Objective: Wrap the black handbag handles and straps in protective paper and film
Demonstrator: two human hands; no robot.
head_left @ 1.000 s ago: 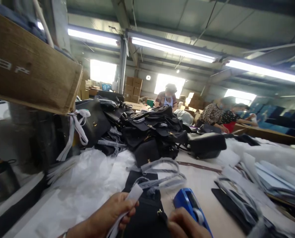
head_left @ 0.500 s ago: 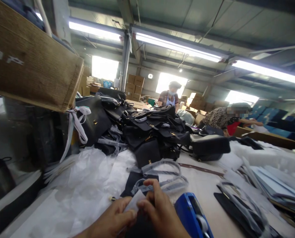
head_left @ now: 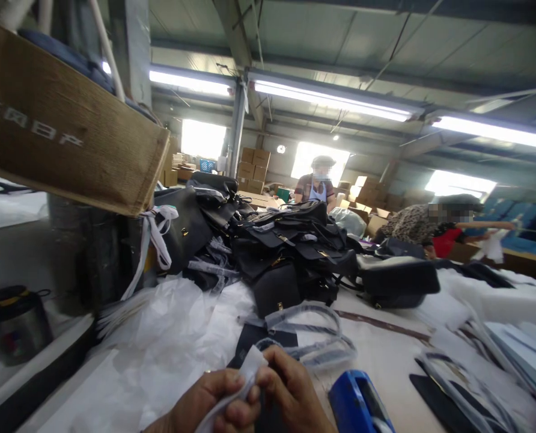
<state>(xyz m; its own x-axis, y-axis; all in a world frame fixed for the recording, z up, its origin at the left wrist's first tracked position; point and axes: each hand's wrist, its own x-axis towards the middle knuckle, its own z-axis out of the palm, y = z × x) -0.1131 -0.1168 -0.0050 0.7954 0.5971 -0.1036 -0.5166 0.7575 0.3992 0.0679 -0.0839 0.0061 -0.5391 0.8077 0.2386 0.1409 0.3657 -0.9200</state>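
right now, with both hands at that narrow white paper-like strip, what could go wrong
The white strip, pinched in the left hand with the right hand at its edge, might crease or slip. The right hand could knock the blue plastic tape dispenser beside it. The heap of black leather-like bags might slide toward the hands.

Open tabletop [head_left: 396,364] lies right of the blue dispenser [head_left: 344,397] (which blocks the right hand [head_left: 292,388] sideways).

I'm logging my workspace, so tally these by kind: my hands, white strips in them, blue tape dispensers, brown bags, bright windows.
Left hand plus right hand: 2
White strip: 1
Blue tape dispenser: 1
Brown bag: 1
Bright windows: 3
Total: 8
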